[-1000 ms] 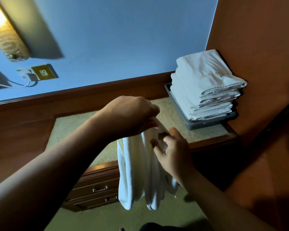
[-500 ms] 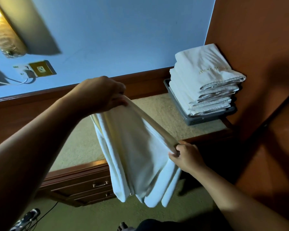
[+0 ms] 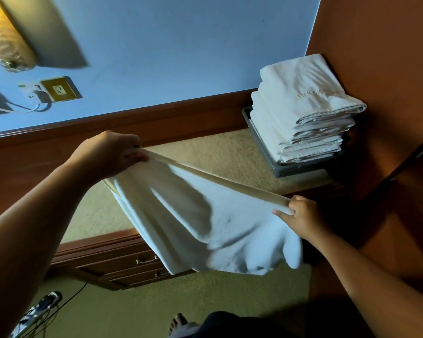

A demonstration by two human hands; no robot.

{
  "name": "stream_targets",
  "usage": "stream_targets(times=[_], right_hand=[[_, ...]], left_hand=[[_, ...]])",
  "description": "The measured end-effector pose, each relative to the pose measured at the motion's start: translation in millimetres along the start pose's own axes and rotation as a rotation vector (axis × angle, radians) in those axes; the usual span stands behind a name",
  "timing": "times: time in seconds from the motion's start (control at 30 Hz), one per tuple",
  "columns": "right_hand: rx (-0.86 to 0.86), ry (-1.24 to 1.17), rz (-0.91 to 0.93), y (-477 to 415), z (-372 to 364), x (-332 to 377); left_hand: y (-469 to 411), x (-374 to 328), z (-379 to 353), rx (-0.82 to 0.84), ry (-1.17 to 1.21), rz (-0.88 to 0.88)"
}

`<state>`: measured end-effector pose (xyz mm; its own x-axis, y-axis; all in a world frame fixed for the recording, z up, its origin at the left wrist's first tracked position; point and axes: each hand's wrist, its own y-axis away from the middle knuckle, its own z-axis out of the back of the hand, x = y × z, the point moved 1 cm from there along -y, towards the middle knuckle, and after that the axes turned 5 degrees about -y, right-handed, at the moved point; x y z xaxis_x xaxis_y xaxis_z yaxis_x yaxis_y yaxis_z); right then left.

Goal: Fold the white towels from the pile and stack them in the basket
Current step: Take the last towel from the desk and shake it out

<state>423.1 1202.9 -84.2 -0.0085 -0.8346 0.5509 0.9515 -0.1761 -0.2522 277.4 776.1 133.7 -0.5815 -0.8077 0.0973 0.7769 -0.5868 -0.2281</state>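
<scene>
**A:** What had changed since half a second before?

**B:** The two hands had moved further apart. The left hand (image 3: 112, 154) went more to the left and the right hand (image 3: 300, 215) more to the right. So the top edge of the white towel (image 3: 205, 223) was pulled almost straight between them.

**A:** How were the fingers?

**B:** On both hands they were curled and pinched that top edge, one hand at each end. The rest of the cloth hung down in the air, in front of the worktop (image 3: 205, 152), and it looked blurred.

**A:** What did this mean for the task?

**B:** I judged the towel was spread out and ready for its next fold. Further back, at the right end of the worktop, the grey basket (image 3: 296, 171) already carried a tall stack of folded towels (image 3: 303, 106). The unfolded pile was not in view.
</scene>
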Motion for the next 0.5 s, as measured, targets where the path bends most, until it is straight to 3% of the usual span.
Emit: stream_targets(times=[0.1,0.23,0.37,0.5], right_hand=[[0.104,0.147,0.063,-2.3,6.4,-16.9],[0.099,0.123,-0.054,-6.4,6.5,-29.6],[-0.055,-0.059,0.087,-11.5,-1.2,17.5],[0.032,-0.253,0.407,-22.0,7.6,85.1]], left_hand=[[14.5,12.2,-13.0,0.026,0.106,0.177],[22.7,7.7,-29.4,0.061,0.181,0.432],[27.6,-40.9,-39.2,0.11,0.251,0.41],[30.9,-97.5,-58.2,0.292,0.407,0.321]])
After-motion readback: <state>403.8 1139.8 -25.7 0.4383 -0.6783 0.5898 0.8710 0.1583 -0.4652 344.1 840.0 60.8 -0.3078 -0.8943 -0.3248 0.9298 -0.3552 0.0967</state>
